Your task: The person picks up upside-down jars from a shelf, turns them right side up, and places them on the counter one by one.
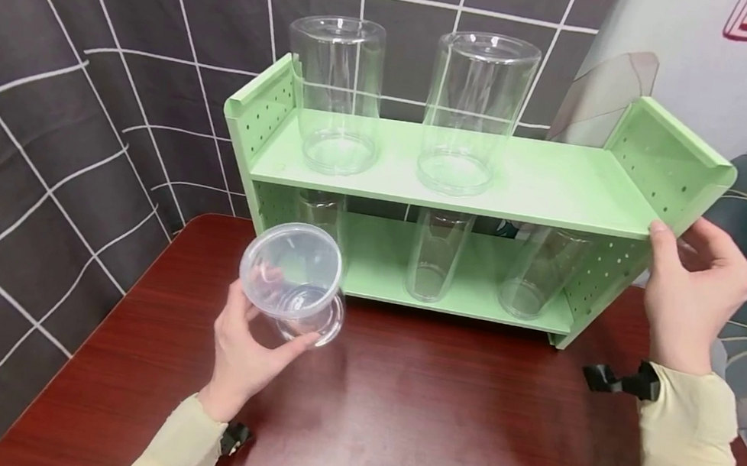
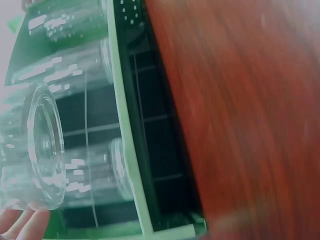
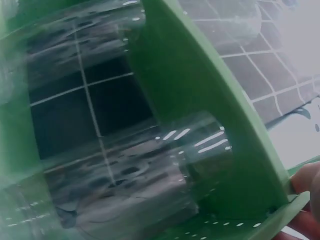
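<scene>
My left hand [image 1: 248, 361] grips a clear plastic jar [image 1: 330, 326] round its side, in front of the left part of a green two-tier rack [image 1: 552, 184]. The jar's milky round lid [image 1: 291, 270] faces up toward the head camera. In the left wrist view, fingertips [image 2: 32, 225] show at the jar [image 2: 47, 150]. At the rack's right end, my right hand [image 1: 702, 293] holds the side panel, thumb at its front edge and the other fingers behind. The right wrist view shows fingers [image 3: 305, 182] at the panel's edge.
On the upper shelf stand two wide clear jars [image 1: 340, 98] [image 1: 473, 114]. Below are three narrower clear jars, one at the middle [image 1: 436, 259] and one at the right [image 1: 537, 279]. The rack stands on a reddish wooden table [image 1: 428, 424] before a dark gridded curtain [image 1: 218, 15].
</scene>
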### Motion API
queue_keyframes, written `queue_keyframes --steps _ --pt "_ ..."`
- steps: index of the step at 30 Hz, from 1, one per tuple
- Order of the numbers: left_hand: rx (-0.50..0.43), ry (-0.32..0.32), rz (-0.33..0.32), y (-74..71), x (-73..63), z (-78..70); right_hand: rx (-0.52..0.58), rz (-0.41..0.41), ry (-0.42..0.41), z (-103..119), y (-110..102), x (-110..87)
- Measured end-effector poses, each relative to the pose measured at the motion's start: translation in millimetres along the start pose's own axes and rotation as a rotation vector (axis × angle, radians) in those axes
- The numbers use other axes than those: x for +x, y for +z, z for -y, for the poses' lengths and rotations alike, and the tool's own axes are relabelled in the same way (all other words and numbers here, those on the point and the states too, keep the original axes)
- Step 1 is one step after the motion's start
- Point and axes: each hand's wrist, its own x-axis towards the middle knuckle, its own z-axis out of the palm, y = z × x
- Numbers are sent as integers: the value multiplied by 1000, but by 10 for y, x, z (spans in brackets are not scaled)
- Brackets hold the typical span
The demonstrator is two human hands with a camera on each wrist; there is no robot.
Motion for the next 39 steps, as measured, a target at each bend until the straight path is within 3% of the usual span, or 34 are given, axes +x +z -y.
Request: queue_keyframes --steps 5,8,12,19,22,25,29,39 --pt "50 52 -140 -121 147 -119 -46 15 14 79 -5 45" --pt "36 54 -209 -181 228 -228 -60 33 23 132 -5 76" --pt "24 28 -288 -258 300 -270 -19 68 54 166 -9 108" --pt "1 -106 -401 -419 414 -200 272 114 157 139 -25 139" --pt "25 -194 -438 -466 458 -139 325 117 170 127 -36 137" --pt "111 -273 -439 -514 459 22 340 121 157 124 -49 134" --pt "241 -354 -393 -578 432 301 327 126 151 129 -60 130" --pt "272 -531 -310 -548 562 736 323 137 162 138 -76 119"
